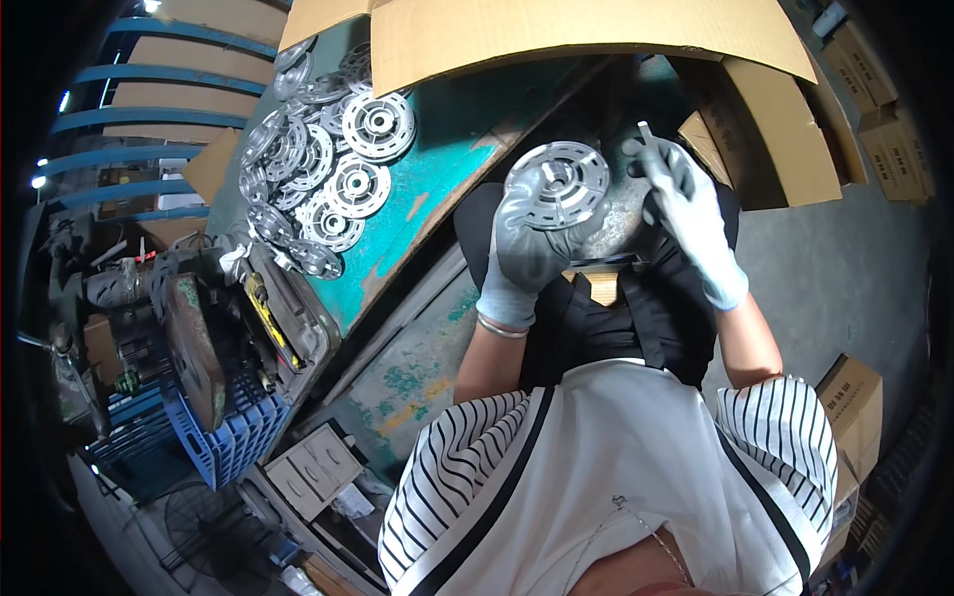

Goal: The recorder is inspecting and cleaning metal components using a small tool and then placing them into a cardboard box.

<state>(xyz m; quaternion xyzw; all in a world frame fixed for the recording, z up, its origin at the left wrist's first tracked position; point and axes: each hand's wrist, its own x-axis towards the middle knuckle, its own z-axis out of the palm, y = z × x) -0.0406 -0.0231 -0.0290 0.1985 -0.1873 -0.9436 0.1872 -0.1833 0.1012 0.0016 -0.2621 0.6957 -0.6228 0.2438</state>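
My left hand (532,253), in a grey-and-white work glove, grips a round silvery metal disc (586,179) with slots around its rim and a raised hub. The disc is held up over my lap, its face turned toward me. To its right, my gloved right hand (693,209) is closed around a slim tool (644,130). Only its short pale end shows above the fingers, apart from the disc; its kind cannot be made out. A heap of similar metal discs (358,187) lies on the green worktable (397,238) at the left, some stacked over others.
Large cardboard flaps (586,40) jut across the far side, with an opened carton (785,139) at the right. A worn bench vise (194,348) and a blue plastic crate (234,437) stand at the left. More cartons (855,407) sit on the right-hand floor.
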